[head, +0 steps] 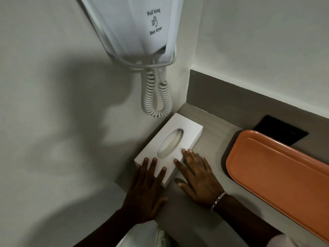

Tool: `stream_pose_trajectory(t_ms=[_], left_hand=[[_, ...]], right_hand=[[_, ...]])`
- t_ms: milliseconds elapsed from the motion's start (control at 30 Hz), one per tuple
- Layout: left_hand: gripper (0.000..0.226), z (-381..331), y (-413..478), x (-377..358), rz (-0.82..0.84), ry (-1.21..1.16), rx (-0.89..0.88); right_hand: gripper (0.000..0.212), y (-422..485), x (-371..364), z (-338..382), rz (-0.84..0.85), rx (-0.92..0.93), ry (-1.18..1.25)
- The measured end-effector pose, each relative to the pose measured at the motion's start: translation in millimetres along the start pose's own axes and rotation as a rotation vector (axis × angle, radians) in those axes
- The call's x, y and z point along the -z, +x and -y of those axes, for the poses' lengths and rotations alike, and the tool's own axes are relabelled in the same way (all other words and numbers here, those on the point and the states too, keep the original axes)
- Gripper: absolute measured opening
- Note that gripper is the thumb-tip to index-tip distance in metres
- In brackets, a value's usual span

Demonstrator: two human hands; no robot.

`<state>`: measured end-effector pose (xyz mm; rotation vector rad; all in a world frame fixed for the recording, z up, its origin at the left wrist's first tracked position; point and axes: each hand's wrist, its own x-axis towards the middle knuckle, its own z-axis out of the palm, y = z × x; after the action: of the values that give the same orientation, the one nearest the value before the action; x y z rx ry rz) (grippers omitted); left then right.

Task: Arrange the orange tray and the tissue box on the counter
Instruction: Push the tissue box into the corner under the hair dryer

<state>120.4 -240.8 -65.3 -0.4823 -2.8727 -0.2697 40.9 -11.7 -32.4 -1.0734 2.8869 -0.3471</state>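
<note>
A white tissue box (179, 125) with an oval slot lies on the grey counter (210, 139), tucked against the left wall in the corner. My left hand (146, 189) rests flat on the box's near end, fingers spread. My right hand (197, 173) lies flat beside it, fingertips touching the box's right edge near the slot; a bracelet is on that wrist. Neither hand grips anything. The orange tray (277, 175), long and empty, sits on the counter to the right, apart from the box and both hands.
A white wall-hung hair dryer (142, 25) with a coiled cord (156, 97) hangs above the box's far end. A black plate (281, 130) lies on the counter behind the tray. The counter's front edge runs below my hands.
</note>
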Motion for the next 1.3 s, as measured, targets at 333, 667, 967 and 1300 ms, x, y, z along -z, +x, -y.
stream_pose_trajectory(t_ms=[333, 667, 967, 1300], left_hand=[[0.097, 9.2, 22.5, -16.3, 0.016, 0.044, -0.014], [0.095, 31.7, 90.6, -26.3, 0.083, 0.017, -0.058], [0.091, 43.2, 129.7, -36.7, 0.122, 0.037, -0.039], [0.092, 32.5, 134.1, -18.0, 0.081, 0.06, -0.058]], right_hand=[[0.072, 19.0, -4.7, -17.5, 0.082, -0.034, 0.002], [0.064, 56.1, 12.0, -62.4, 0.082, -0.105, 0.013], [0.057, 76.8, 15.6, -90.6, 0.057, -0.213, 0.027], [0.079, 71.7, 56.9, -74.8, 0.185, -0.242, 0.154]])
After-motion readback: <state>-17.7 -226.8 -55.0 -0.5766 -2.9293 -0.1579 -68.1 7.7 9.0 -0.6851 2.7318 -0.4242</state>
